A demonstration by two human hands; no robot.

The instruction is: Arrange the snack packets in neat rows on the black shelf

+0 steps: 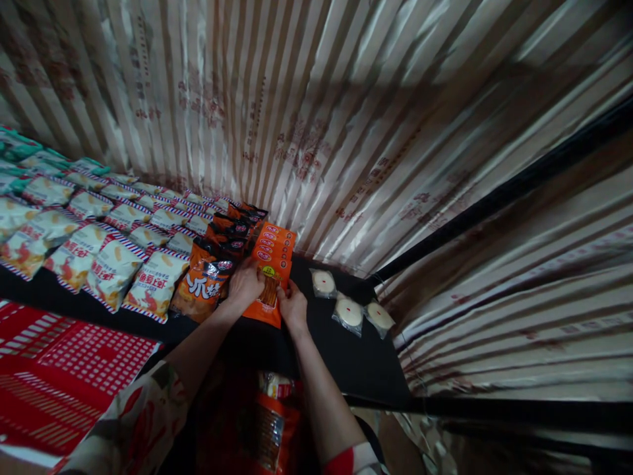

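An orange snack packet (264, 310) with a clear window showing brown sticks lies at the front of a row of overlapping orange packets (274, 244) on a black shelf. My left hand (246, 284) is closed on the front packet's left side, with its fingers bent over the edge. On the other side, my right hand (293, 307) pinches the packet's right edge. Beside my left wrist stands an orange and black bag of snacks (198, 287). My fingertips are partly hidden.
White snack bags (154, 280) fill the shelf to the left, with green bags (20, 145) beyond. Round white wrapped items (349, 313) lie on the black shelf (346, 366) at right. A red basket (74, 369) sits lower left. A dark pole (494, 204) slants past striped sheeting (306, 119).
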